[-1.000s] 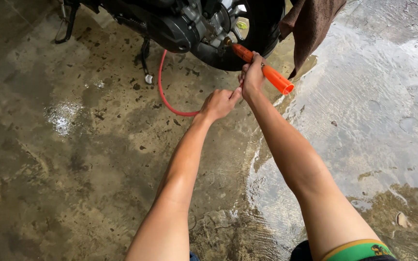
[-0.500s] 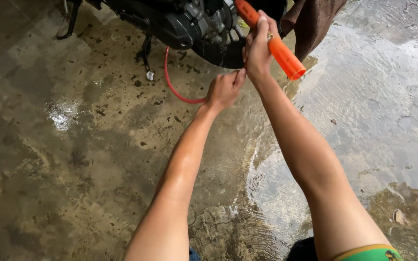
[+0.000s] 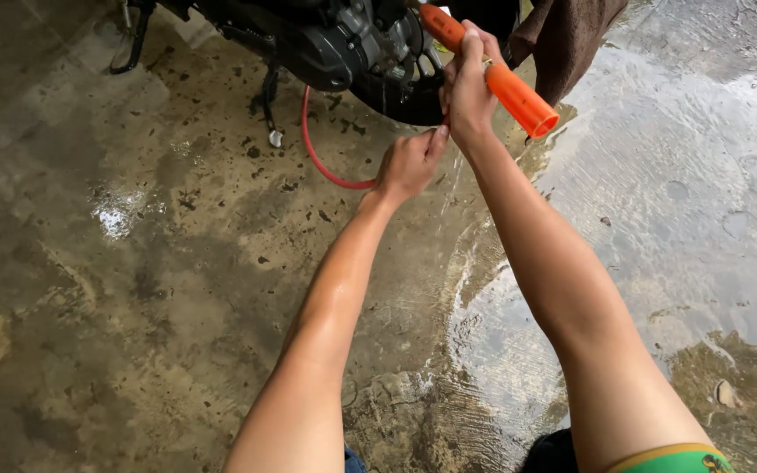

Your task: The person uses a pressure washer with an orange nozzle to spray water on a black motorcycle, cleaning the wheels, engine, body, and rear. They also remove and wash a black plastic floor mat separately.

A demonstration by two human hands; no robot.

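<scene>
Where wet floor opens: orange wand.

A wash bay: motorbike on wet concrete floor.

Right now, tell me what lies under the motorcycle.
Under the motorcycle: wet stained concrete floor, a kickstand foot, a red hose. The engine hides the hose's upper end.

Both forearms bare and wet; left hand and right hand ungloved. Green sleeve, yellow-trimmed hem, right upper arm.
</scene>
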